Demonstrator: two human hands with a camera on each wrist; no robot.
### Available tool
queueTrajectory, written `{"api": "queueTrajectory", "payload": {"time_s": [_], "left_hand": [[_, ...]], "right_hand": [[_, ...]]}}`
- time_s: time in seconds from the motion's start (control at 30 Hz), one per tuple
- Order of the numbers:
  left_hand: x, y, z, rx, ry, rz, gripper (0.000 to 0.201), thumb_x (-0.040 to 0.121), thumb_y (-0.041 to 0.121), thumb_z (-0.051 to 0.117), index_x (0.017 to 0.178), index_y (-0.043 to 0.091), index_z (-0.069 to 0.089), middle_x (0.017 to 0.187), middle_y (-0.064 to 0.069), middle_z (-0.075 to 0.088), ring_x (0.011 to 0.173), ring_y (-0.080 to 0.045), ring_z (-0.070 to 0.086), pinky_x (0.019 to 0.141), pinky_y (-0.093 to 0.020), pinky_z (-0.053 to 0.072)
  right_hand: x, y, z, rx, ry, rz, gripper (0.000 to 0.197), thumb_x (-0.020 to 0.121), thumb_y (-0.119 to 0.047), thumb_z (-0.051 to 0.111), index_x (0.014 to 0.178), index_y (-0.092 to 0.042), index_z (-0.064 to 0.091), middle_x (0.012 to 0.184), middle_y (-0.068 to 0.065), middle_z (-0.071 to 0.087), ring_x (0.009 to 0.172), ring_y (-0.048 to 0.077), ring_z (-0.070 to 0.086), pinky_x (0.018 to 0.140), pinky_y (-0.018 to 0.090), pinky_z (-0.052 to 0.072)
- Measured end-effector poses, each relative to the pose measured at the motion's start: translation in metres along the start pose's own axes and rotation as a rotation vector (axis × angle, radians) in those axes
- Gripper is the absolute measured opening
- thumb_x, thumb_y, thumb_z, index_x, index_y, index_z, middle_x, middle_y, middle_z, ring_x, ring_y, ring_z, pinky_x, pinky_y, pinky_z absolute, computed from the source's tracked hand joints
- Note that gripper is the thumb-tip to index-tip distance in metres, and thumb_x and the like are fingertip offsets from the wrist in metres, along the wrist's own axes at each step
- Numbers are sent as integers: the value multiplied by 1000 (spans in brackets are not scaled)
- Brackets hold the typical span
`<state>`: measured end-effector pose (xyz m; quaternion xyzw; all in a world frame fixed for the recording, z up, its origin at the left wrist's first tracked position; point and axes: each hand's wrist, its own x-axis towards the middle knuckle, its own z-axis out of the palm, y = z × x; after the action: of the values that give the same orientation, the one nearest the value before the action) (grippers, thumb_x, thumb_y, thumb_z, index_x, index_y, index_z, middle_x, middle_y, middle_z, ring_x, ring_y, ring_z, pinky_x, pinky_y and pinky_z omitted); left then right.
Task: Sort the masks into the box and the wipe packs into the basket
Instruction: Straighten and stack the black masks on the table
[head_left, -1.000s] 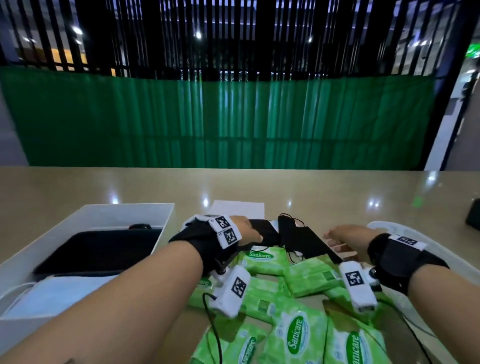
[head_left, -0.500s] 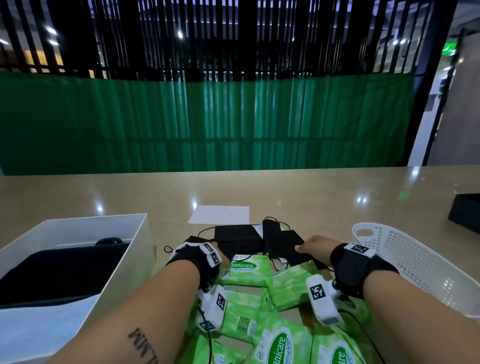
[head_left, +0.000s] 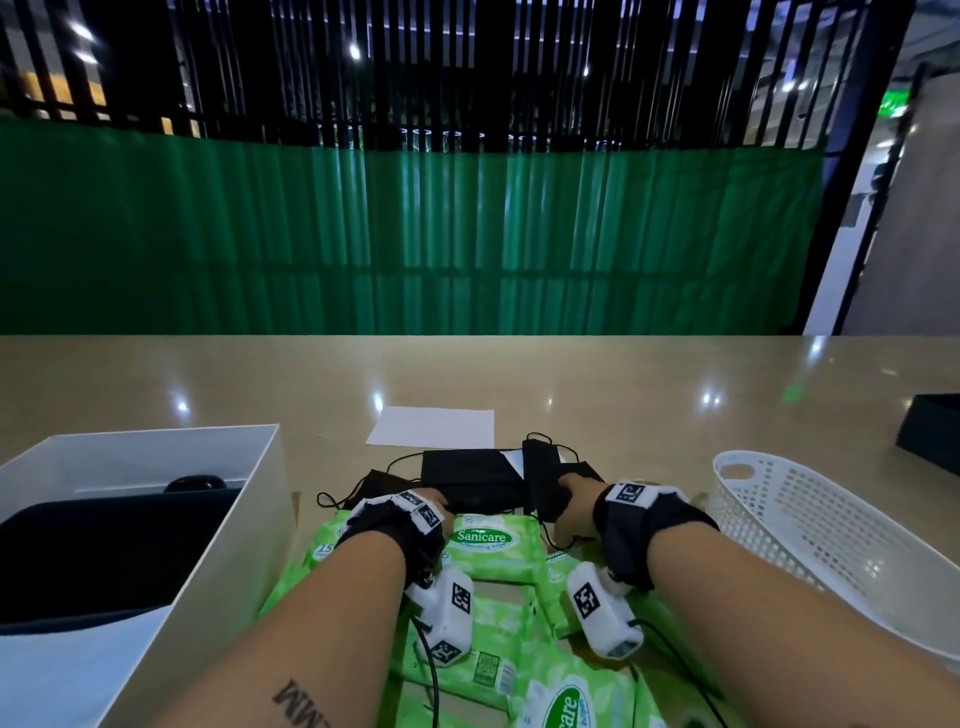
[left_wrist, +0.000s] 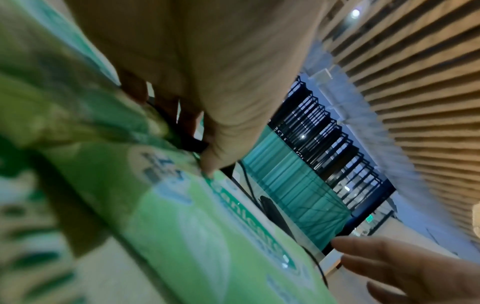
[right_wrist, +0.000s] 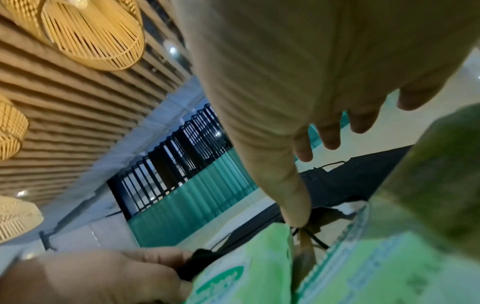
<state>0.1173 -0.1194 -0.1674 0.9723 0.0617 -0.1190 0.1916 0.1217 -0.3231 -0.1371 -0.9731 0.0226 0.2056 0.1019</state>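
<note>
Reaching over the heap of wipe packs (head_left: 485, 543) at the counter's (head_left: 156, 384) near edge, both hands go for the black masks (head_left: 470, 475) lying just beyond it. The left hand (head_left: 428, 501) has its fingers curled down on the near edge of a mask, seemingly pinching it against the top pack. The right hand (head_left: 569, 512) rests on another mask (head_left: 543, 478); its fingers look spread in the right wrist view, with only the thumb down by an ear loop, so a firm grip is doubtful. By my reading the mask step is in hand: some masks already lie in the box (head_left: 270, 499) toward the left edge, while the basket (head_left: 810, 525) toward the right edge looks bare. Next comes a clean lift without snagging loops or dragging packs, then a carry left to the box
</note>
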Motion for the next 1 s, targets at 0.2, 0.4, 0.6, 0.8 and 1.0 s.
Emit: {"api": "queueTrajectory", "payload": {"time_s": [0.2, 0.4, 0.6, 0.8, 1.0], "left_hand": [[4, -19, 0, -129, -61, 32, 45, 94, 18, 51, 138, 21, 45, 144, -3, 44, 131, -21, 44, 110, -28, 32], [8, -25, 6, -244, -71, 30, 44, 94, 15, 53, 137, 21, 47, 143, -2, 46, 130, -19, 45, 106, -21, 34], [12, -26, 9, -276, -48, 49, 44, 94, 14, 53, 138, 18, 47, 143, -1, 47, 130, -17, 45, 105, -19, 33], [14, -29, 11, -304, -22, 60, 45, 93, 14, 54, 137, 17, 47, 142, -1, 48, 129, -16, 46, 102, -17, 33], [16, -30, 13, -339, -2, 62, 44, 93, 14, 56, 136, 18, 49, 141, -1, 49, 128, -16, 48, 104, -19, 34]], "right_hand": [[14, -8, 3, -183, -55, 21, 85, 79, -40, 68, 148, -18, 23, 147, 9, 39, 129, 27, 44, 105, 35, 39], [25, -2, 11, -137, -53, 74, 105, 79, -44, 69, 152, -22, -4, 156, 11, 20, 140, 28, 28, 112, 35, 31], [28, -8, 10, -243, -36, 38, 90, 85, -46, 60, 151, -30, 1, 154, 13, 26, 138, 28, 33, 108, 31, 32], [37, -9, 7, -307, 4, -12, 82, 76, -47, 64, 147, -35, 25, 147, 6, 40, 129, 25, 45, 104, 30, 39], [42, -11, 2, -316, -5, -5, 79, 78, -42, 67, 146, -34, 27, 147, 5, 40, 128, 23, 47, 102, 30, 40]]}}
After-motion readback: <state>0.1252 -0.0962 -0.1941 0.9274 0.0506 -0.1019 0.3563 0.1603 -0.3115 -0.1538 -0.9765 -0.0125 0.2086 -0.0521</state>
